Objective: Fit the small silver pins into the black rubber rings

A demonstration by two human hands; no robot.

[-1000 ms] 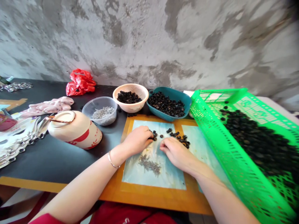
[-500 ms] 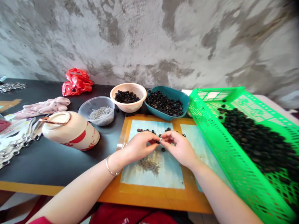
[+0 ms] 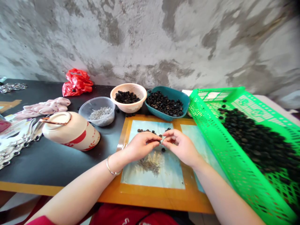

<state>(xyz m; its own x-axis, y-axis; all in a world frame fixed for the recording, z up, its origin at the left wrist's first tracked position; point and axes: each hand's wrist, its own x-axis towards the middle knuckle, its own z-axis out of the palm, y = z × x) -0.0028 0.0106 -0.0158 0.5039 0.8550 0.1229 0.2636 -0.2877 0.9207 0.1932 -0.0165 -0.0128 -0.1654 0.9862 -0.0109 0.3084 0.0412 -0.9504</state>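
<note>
My left hand and my right hand meet fingertip to fingertip above a pale blue sheet. Pinched in the left fingers is a small black round piece, mostly hidden by them. Between my right thumb and forefinger a thin silvery pin shows, pointing towards the left fingertips. One loose black round piece lies just below the hands, and several more black pieces lie along the far part of the sheet. A small heap of silvery pins rests on the sheet nearer to me.
Behind stand a clear bowl of pins, a peach bowl and a teal basin of black pieces. A green basket flanks my right arm. On the left are a cream bottle, gloves and a red bag.
Both hands have shifted slightly; the fingertips have moved a little to the right, and the silvery pin now shows between them. The bowls and basket have not moved.
</note>
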